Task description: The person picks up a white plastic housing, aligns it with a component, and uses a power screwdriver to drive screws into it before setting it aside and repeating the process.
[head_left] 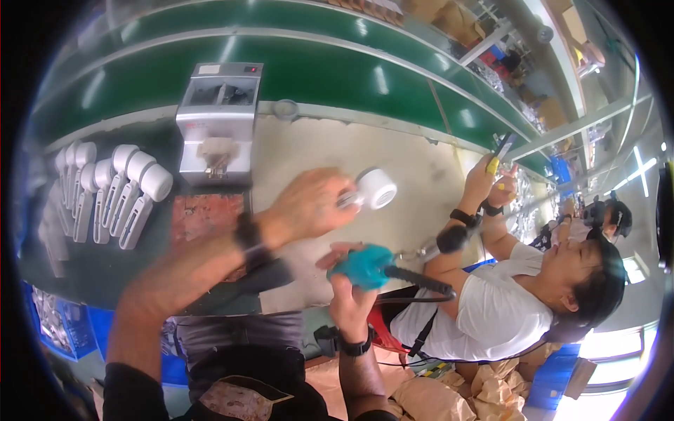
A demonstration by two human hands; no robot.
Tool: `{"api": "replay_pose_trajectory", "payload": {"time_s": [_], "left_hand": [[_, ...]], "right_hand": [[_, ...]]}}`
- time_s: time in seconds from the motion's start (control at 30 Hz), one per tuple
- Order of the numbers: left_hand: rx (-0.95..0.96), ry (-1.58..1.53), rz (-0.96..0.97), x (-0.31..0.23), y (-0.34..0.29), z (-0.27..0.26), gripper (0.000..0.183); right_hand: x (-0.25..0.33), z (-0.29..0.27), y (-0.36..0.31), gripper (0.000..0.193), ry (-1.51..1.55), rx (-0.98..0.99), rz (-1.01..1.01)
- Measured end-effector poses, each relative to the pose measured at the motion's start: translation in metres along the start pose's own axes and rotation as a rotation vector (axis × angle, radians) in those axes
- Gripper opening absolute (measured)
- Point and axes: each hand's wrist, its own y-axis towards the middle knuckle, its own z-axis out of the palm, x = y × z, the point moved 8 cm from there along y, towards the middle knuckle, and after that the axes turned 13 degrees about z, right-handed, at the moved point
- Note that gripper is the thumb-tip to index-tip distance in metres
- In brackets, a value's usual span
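My left hand (316, 200) is closed around the handle of a white handheld part with a round, cup-like head (377, 188), held above the pale tabletop. Just below it, my right hand (349, 298) grips a teal corded power tool (363, 266), which looks like an electric screwdriver. A ribbed black cord sleeve leaves the tool toward the right, and metal hanging hardware sits beside it. The tool's working tip cannot be made out. Several similar white parts (133, 182) with slotted handles lie in rows on the dark surface at the left.
A grey box-shaped machine (216, 126), resembling a screw feeder, stands beyond my left forearm, with a worn red mat (207, 221) before it. Behind runs a green conveyor (316, 77). At right, a co-worker in a white shirt (484, 295) holds a yellow-and-black tool (500, 154). Blue bins (63, 323) stand lower left.
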Motion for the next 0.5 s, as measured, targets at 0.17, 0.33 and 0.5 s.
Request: {"api": "replay_pose_trajectory", "payload": {"time_s": [0.17, 0.33, 0.5], "left_hand": [[0.087, 0.227, 0.054, -0.036, -0.081, -0.071, 0.03], [0.013, 0.388, 0.196, -0.035, -0.124, -0.101, 0.029], [-0.181, 0.253, 0.135, -0.01, -0.15, -0.108, 0.029]], "right_hand": [[-0.007, 0.027, 0.015, 0.053, -0.058, 0.097, -0.014], [-0.007, 0.055, 0.002, 0.037, 0.173, 0.162, 0.044], [0.01, 0.078, -0.003, 0.071, 0.101, 0.145, 0.098]]}}
